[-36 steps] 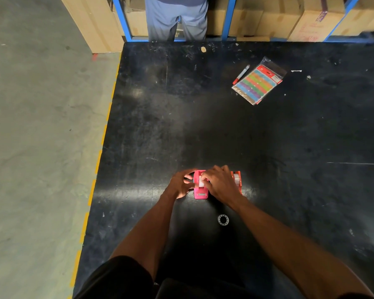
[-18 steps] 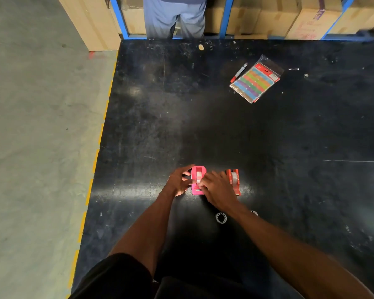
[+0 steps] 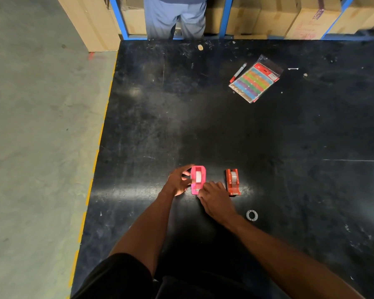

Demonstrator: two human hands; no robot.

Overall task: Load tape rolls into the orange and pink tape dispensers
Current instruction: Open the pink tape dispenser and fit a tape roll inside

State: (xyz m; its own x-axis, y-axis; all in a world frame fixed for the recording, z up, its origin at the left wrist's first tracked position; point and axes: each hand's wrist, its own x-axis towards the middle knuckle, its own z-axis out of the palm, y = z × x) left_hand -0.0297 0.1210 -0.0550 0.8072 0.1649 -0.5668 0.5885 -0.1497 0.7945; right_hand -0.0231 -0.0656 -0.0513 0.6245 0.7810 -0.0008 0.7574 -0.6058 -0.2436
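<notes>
Pink dispenser [image 3: 198, 180] sits on the black surface [image 3: 289, 190], long axis running near-to-far, white roll [image 3: 198, 176] already seated in its well. Left hand [image 3: 178, 180] braces the dispenser's left wall, fingers [image 3: 187, 169] curled loosely round the far-left corner, thumb touching the side; steadying, not lifting. Right hand [image 3: 215, 200] lies at the near end, fingertips [image 3: 201, 190] pinched together right at the cutter edge. Probably holding the tape's free end, but too small to confirm; cannot tell if anything is between them.

Orange dispenser [image 3: 232, 182] stands just right of the pink one, parallel, apart from both hands, roll visible inside. Looks loaded.

Loose ring [image 3: 252, 215] lies near-right of the right wrist, untouched. Likely a spare hub or empty core.

Key relation: tape path runs along the long axis toward the near end, right hand already there, so the pull goes straight toward the body while the left hand keeps the base from sliding. Task judged nearly done.
</notes>
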